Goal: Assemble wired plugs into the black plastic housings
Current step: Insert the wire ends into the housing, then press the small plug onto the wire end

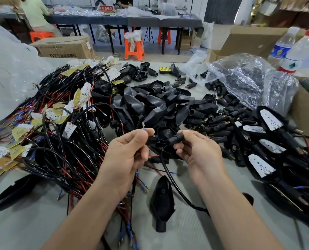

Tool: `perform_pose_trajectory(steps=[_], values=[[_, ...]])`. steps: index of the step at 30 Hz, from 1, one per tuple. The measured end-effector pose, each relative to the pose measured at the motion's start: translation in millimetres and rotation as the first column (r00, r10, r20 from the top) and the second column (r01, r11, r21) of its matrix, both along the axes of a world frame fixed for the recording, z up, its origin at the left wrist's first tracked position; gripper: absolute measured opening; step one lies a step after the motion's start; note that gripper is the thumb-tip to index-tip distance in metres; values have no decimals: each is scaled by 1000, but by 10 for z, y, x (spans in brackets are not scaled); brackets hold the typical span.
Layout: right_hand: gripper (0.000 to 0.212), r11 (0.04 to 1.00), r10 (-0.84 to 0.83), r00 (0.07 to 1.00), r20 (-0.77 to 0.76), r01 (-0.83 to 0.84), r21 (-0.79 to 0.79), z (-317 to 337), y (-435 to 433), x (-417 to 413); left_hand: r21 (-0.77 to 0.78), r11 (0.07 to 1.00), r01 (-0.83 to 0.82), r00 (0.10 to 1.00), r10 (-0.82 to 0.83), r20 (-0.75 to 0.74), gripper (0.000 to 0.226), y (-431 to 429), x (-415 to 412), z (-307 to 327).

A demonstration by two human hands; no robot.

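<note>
Between tangled wires [65, 152] and plastic bag [249, 78], heaped black housings [150, 105].

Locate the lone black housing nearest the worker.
Head view, lower centre: the black housing lies on the table, below and between the left hand and right hand, beside a black cable.

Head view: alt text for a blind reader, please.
Two bare hands work over a cluttered grey table: the left hand pinches a blue-tipped wire, the right hand grips a black housing. Behind lie a heap of black housings and, to the left, tangled red and black wires.
</note>
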State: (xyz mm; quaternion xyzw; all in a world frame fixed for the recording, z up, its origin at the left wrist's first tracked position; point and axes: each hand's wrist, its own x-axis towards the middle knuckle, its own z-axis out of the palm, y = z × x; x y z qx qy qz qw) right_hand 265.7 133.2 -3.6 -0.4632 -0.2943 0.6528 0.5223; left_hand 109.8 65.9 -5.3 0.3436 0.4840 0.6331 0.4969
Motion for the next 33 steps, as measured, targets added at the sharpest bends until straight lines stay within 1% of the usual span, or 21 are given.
perform_pose_trajectory(steps=[2,3,4,5,6,8,10,12,14,17,21,24,26,29,33], values=[[16,1000,-6,999,-49,5,-11,-6,-7,-17,-45,997,-67,997,66,-29,18,13,28,-17],[17,1000,-6,998,-55,6,-7,-11,-10,-22,-55,993,-104,992,100,-72,14,19,45,-21],[17,1000,-4,999,-53,4,0,-16,-15,-28,-53,990,-134,979,124,-162,9,21,53,-28],[18,1000,0,999,-48,1,10,-21,-22,-35,-41,988,-152,950,134,-282,5,17,58,-36],[19,1000,4,999,-44,-3,20,-25,-31,-42,-21,987,-162,902,139,-408,10,10,56,-52],[20,999,2,999,-41,-1,40,-30,-40,-56,6,984,-177,798,147,-584,17,-14,52,-78],[21,998,-12,999,-39,14,62,-31,-43,-57,17,982,-187,721,149,-676,19,-39,59,-87],[23,996,-14,999,-34,17,88,-19,-46,-53,36,983,-182,660,149,-736,19,-50,69,-90],[25,994,-5,1000,-24,8,108,-7,-55,-52,46,985,-168,640,144,-755,18,-45,73,-83],[25,994,-11,1000,-19,13,111,9,-63,-48,70,984,-164,659,162,-734,18,-43,87,-82],[21,993,-55,998,-32,58,102,24,-41,-32,125,968,-215,673,240,-699,20,-43,99,-83],[22,992,-52,999,-12,53,113,13,-39,-29,95,982,-165,694,184,-696,20,-35,79,-96],[24,990,-34,999,16,32,140,6,-38,-29,71,986,-150,670,154,-726,18,-34,84,-108],[22,984,1,998,61,-12,176,-1,-28,-25,81,977,-198,636,191,-748,17,-45,98,-100],[20,977,13,992,122,-38,208,-31,-5,-9,118,962,-247,618,250,-745,29,-74,128,-78]])
